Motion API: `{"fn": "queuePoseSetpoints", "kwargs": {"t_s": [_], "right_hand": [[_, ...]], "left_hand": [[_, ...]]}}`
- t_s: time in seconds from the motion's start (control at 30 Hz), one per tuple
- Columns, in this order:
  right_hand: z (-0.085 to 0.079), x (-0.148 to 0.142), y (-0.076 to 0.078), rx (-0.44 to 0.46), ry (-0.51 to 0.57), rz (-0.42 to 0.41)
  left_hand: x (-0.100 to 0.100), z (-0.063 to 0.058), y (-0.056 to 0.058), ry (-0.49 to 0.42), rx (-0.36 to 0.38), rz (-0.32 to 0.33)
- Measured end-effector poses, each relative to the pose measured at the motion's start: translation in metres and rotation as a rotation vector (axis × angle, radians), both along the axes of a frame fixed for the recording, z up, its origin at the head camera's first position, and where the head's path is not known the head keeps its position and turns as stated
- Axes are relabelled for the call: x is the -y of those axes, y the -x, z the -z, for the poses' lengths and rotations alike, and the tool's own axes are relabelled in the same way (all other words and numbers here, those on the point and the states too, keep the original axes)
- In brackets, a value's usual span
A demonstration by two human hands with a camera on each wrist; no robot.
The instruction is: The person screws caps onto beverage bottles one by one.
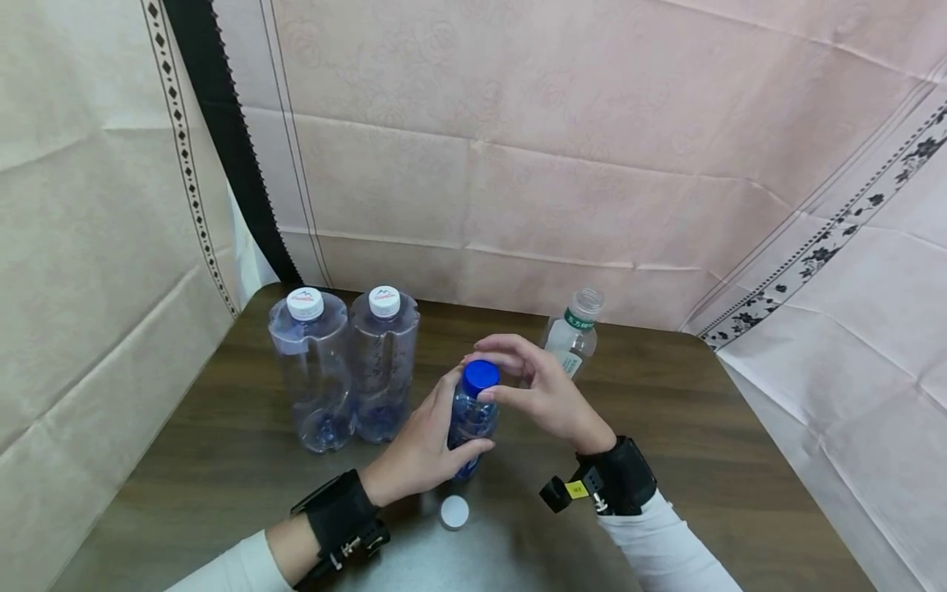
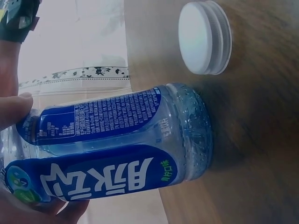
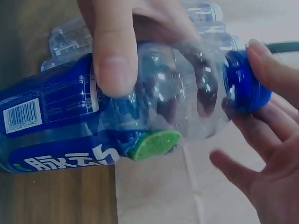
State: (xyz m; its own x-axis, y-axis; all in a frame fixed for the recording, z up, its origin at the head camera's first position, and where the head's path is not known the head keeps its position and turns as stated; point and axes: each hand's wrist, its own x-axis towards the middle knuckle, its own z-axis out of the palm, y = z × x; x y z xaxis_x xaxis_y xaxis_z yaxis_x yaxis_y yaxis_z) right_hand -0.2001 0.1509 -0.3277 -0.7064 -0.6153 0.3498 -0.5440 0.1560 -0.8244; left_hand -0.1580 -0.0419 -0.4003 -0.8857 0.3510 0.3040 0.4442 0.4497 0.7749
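Note:
My left hand (image 1: pixel 418 460) grips a clear bottle with a blue label (image 1: pixel 472 423) around its body, thumb on the near side. The label shows white lettering and a lime slice (image 3: pixel 155 144). A blue cap (image 1: pixel 482 376) sits on the bottle's neck, and my right hand (image 1: pixel 547 395) pinches it between thumb and fingers. In the right wrist view the cap (image 3: pixel 247 81) is at the neck end, with the other right fingers spread beside it. A loose white cap (image 1: pixel 455 512) lies on the table below the bottle; the left wrist view shows its ridged side (image 2: pixel 219 39).
Two large clear bottles with white caps, one left (image 1: pixel 314 386) and one right (image 1: pixel 385 370), stand at the table's back left. An uncapped clear bottle with a green neck band (image 1: pixel 579 321) stands behind my right hand. Pale cloth (image 1: pixel 518 181) hangs behind the wooden table (image 1: pixel 710 477).

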Motion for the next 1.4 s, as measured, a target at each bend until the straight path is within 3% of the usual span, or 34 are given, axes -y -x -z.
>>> {"fn": "queuePoseSetpoints", "kwargs": {"t_s": [0.3, 0.57, 0.77, 0.97, 1.3, 1.4], "right_hand": [[0.005, 0.016, -0.023, -0.115, 0.038, 0.263], [0.011, 0.029, -0.040, -0.226, 0.067, 0.434], [0.013, 0.032, -0.044, -0.302, 0.064, 0.478], [0.015, 0.032, -0.045, -0.311, 0.081, 0.501], [0.027, 0.028, -0.046, -0.225, -0.091, 0.450], [0.035, 0.026, -0.048, -0.177, -0.154, 0.472]], "left_hand": [[-0.001, 0.000, -0.004, 0.023, -0.019, -0.052], [-0.005, -0.002, -0.009, 0.081, -0.069, -0.119], [-0.007, -0.004, -0.012, 0.114, -0.114, -0.157], [-0.007, -0.003, -0.010, 0.124, -0.134, -0.158], [-0.006, 0.000, -0.009, 0.117, -0.133, -0.158], [-0.006, 0.001, -0.009, 0.111, -0.123, -0.163]]}}
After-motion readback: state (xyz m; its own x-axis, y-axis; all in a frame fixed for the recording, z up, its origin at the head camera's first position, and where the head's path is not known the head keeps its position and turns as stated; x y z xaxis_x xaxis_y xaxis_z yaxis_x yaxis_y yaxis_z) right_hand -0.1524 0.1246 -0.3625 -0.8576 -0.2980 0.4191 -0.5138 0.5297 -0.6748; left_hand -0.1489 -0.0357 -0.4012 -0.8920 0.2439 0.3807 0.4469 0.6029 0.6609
